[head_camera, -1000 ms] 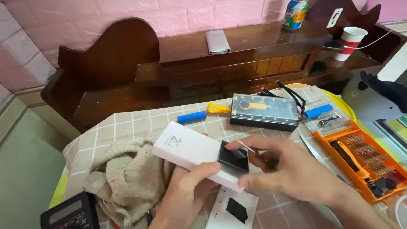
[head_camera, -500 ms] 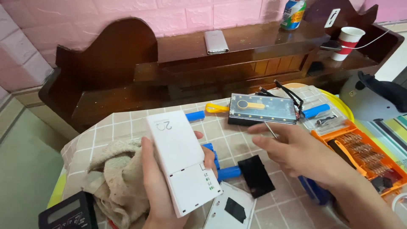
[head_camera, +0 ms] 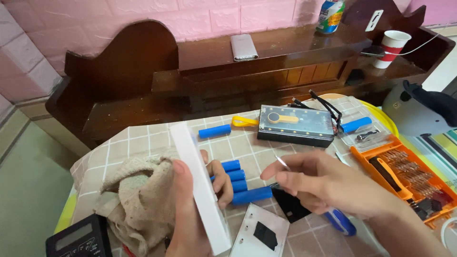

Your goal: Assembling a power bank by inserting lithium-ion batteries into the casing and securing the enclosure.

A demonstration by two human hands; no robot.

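Head view: white case (head_camera: 200, 185) tipped on edge above the checked table (head_camera: 143, 138).
Left hand (head_camera: 190, 209) is clamped on the case, blue cells (head_camera: 238, 181) spilling beside it; right hand (head_camera: 323, 183) pinches tweezers (head_camera: 282, 163).

We see our left hand (head_camera: 190, 214) gripping a white case (head_camera: 200, 185) on edge, blue cells (head_camera: 238, 181) showing beside it; our right hand (head_camera: 323, 183) pinches tweezers (head_camera: 282, 163) near the table's middle.
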